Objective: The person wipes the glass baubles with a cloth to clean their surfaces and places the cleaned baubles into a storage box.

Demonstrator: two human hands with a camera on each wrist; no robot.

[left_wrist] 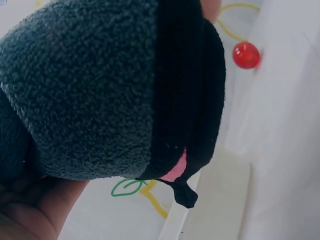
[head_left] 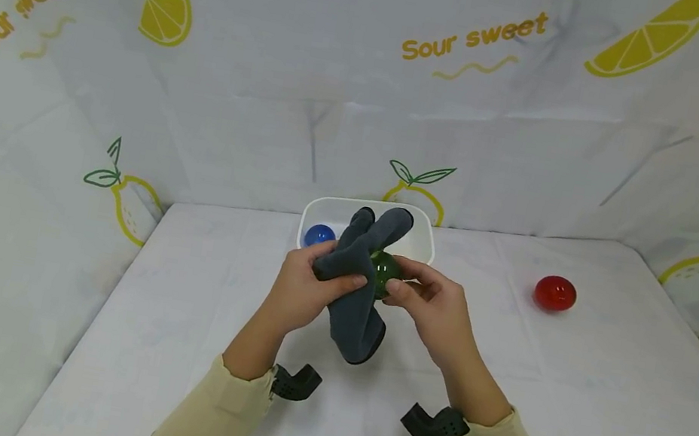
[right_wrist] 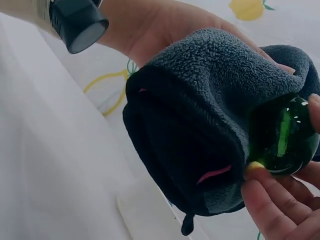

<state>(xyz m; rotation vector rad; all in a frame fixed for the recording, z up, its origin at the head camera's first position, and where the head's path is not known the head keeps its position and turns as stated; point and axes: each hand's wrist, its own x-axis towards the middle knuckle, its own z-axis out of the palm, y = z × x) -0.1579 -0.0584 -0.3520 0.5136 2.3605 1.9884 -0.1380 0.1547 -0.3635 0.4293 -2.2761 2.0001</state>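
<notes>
My left hand (head_left: 302,288) grips a dark grey-blue towel (head_left: 353,258) with black edging, its thumb lying over the fold. The towel hangs in loose folds above the table; its fuzzy pile and a small black loop show in the left wrist view. Against the towel's right side is a shiny, see-through green ball (head_left: 385,273). My right hand (head_left: 438,310) pinches this ball between thumb and fingers. Up close in the right wrist view, the green ball (right_wrist: 285,132) sits in a hollow of the cloth, fingertips on its outer side.
Behind the hands stands a white tray (head_left: 423,242) with a blue ball (head_left: 320,234) at its left end. A red ball (head_left: 555,292) lies on the white-covered table (head_left: 567,405) to the right. Lemon-printed white sheeting (head_left: 261,82) rises at the back and sides.
</notes>
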